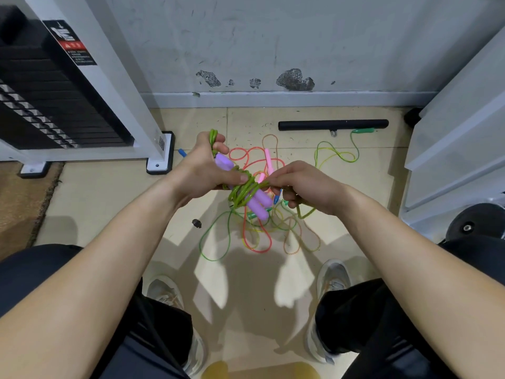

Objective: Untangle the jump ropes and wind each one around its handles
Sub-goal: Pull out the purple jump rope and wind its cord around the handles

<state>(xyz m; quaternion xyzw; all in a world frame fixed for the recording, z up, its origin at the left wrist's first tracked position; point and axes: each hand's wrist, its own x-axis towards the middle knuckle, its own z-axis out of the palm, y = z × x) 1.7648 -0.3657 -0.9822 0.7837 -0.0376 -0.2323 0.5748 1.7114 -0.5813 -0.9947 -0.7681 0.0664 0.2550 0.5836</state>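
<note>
Mid-air, two purple handles [263, 199] [258, 211], one green rope [240, 190]

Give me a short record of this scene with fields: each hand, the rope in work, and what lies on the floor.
left hand: grips the purple handles
right hand: pinches the green rope
green rope: partly wound round the purple handles, with a loop hanging under the right hand
floor: tangle of pink, green and yellow ropes; pink handle; black bar
</note>
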